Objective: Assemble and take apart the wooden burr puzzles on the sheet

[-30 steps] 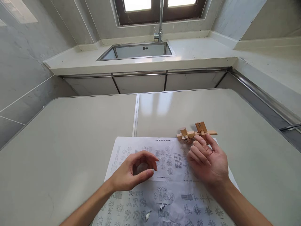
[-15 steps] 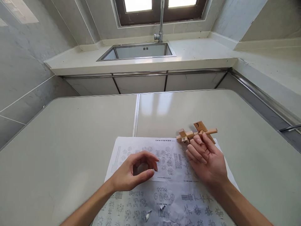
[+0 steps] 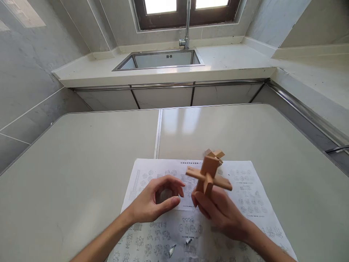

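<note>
Gripping wooden cross (image 3: pixel 208 176) in R hand (image 3: pixel 220 211) above pale tbl (image 3: pixel 95 163) + printed sheet (image 3: pixel 196 222), w/ other wooden pc (image 3: pixel 218 154) at sheet's far edge. Holding L hand (image 3: pixel 147 203) half-curled, free. Facing counter (image 3: pixel 226 58), sink (image 3: pixel 163 58) + window (image 3: pixel 212 16).

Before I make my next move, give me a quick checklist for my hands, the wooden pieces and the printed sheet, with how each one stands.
1. Right hand grips the wooden cross: ok.
2. Left hand free: ok; its fingers are curled, and no piece shows in them.
3. Other wooden pieces in full view: not ok; the wooden cross partly hides them.
4. Printed sheet uncovered: not ok; both hands block parts of the view.
5. Number marks on the wooden cross: cannot tell; none shows on the sides facing the camera.
</note>
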